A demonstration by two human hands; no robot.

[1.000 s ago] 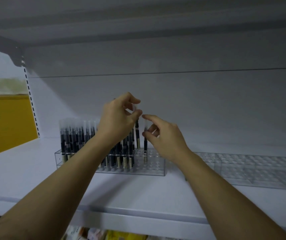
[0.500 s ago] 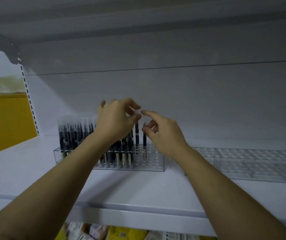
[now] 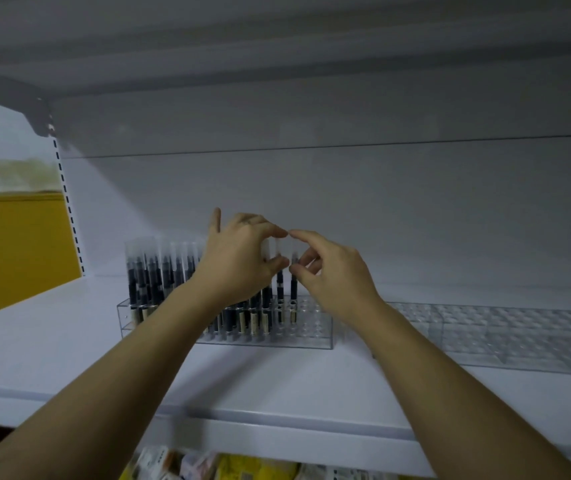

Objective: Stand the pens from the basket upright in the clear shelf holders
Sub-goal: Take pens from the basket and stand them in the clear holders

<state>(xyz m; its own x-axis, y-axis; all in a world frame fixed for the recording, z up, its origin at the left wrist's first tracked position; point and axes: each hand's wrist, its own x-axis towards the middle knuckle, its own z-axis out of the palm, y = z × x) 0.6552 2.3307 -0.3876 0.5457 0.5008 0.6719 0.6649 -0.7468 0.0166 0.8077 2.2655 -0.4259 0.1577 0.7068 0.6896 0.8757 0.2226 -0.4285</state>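
Note:
A clear holder [image 3: 315, 336] stands on the white shelf [image 3: 69, 344], its left and middle holes filled with several upright black pens [image 3: 149, 275] with frosted caps. My left hand [image 3: 239, 258] pinches the cap of one upright pen [image 3: 279, 289] between thumb and fingers. Just to its right, my right hand [image 3: 332, 271] pinches the cap of a second upright pen [image 3: 293, 289] standing in the holder. The holder's right end holes are bare. The basket is out of view.
A second, longer clear holder [image 3: 505, 337] without pens sits to the right on the same shelf. Another shelf hangs overhead [image 3: 277, 64]. A yellow panel [image 3: 10, 251] lies beyond the left upright. Packaged goods [image 3: 208, 467] show on the shelf below.
Both hands have sunk slightly with their pens, which now stand lower in the holder's holes. The fingertips of the two hands have drawn closer together.

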